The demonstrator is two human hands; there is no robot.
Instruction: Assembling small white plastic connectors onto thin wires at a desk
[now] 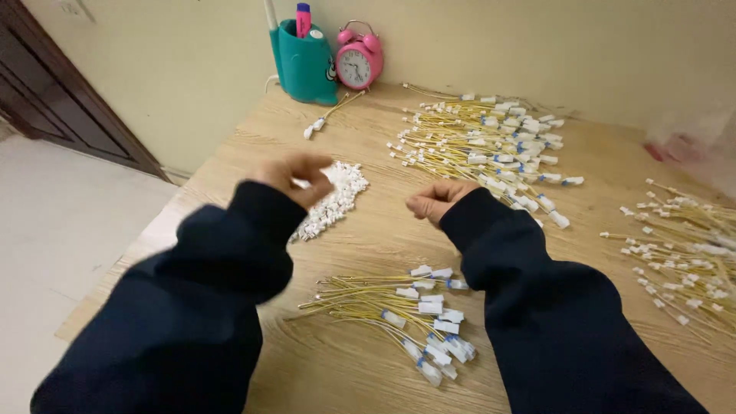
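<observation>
Both my arms are in dark navy sleeves over a wooden table (368, 245). My left hand (295, 175) is blurred, its fingers bunched together just above the left edge of a pile of small white plastic connectors (337, 198). Whether it pinches one of them I cannot tell. My right hand (435, 199) is curled into a loose fist near the table's middle, with nothing visible in it. Just beyond it lies a large heap of yellow wires with white plugs (491, 146). A smaller bundle of such wires (406, 310) lies between my forearms.
A teal pen holder (307, 65) and a pink alarm clock (358, 63) stand at the back against the wall. One loose wire (326, 116) lies near them. Another spread of yellow wires (682, 257) covers the right side. The table's left edge drops to the floor beside a dark door (61, 100).
</observation>
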